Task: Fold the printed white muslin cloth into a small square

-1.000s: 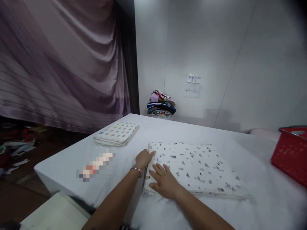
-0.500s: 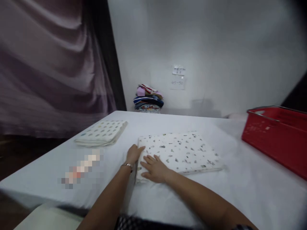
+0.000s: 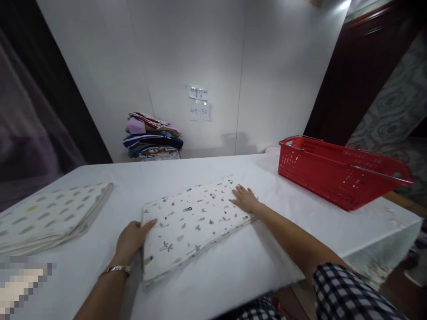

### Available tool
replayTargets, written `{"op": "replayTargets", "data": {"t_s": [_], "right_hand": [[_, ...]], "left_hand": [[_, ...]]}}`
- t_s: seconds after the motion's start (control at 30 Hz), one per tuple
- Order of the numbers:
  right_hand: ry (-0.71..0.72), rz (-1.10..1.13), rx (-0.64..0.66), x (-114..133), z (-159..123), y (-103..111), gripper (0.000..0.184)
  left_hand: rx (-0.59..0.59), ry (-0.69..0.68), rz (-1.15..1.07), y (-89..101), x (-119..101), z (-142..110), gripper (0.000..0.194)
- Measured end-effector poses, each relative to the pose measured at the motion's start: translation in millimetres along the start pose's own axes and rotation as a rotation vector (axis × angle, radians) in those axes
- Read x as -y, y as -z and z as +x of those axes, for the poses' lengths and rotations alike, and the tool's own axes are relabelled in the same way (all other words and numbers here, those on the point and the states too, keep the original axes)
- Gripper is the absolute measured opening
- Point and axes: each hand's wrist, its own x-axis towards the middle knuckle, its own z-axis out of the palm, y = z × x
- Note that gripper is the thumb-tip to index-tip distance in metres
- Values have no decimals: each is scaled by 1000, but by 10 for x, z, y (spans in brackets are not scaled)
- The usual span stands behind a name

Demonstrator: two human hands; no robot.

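Observation:
A white folded cloth (image 3: 200, 218) with small grey and green printed figures lies at an angle on the table, its layers showing along the near edge. At its left edge is my left hand (image 3: 131, 240), thumb on top and the other fingers partly hidden at the side, pinching the edge. My right hand (image 3: 246, 200) rests flat on the right end of the cloth, fingers spread. A second folded cloth (image 3: 56, 213), white with grey leaf-like marks and one yellow one, lies left of my left hand, apart from it.
A red plastic basket (image 3: 320, 180) with metal handles stands at the right of the white-covered table (image 3: 227, 284). Behind the far edge rises a pile of folded fabrics (image 3: 153, 138). Paper notes (image 3: 200, 111) are stuck on the wall. A blurred-out patch (image 3: 22, 286) covers the lower left.
The view has swung right, showing more of the basket. My right hand has moved from the cloth's left part to its right end. My left hand stays at the left edge.

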Motion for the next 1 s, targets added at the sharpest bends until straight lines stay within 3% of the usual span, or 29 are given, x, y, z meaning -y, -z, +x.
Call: {"op": "replayTargets", "data": {"t_s": [0.1,0.27,0.33,0.47,0.53,0.6,0.7,0.8,0.83,1.0], "right_hand": [[-33,95,10,-241,-8,-11,64],[-22,367,-68,-216,19,106,76],[55,735,-87,-160,10,186,81],[167,1838,-12,-13,-36,275,86],[130,2038,46,54,-50,278,83],[101,2089,79,95,-46,270,82],[91,2037,109,109,11,250,84],[71,1794,81,104,154,207,87],[51,1629,49,104,224,184,87],[-50,337,-78,86,661,28,77]], "left_hand": [[52,-9,65,13,-25,-11,46],[41,-2,79,41,-46,-61,46],[49,12,77,43,-47,-75,45],[44,28,56,18,-14,-57,46],[45,24,49,3,11,-38,47],[46,18,46,-6,29,-25,47],[38,19,40,-12,37,-22,47],[28,25,26,-20,41,-33,48],[27,25,18,-25,45,-37,48],[37,32,7,-41,64,-47,46]]}}
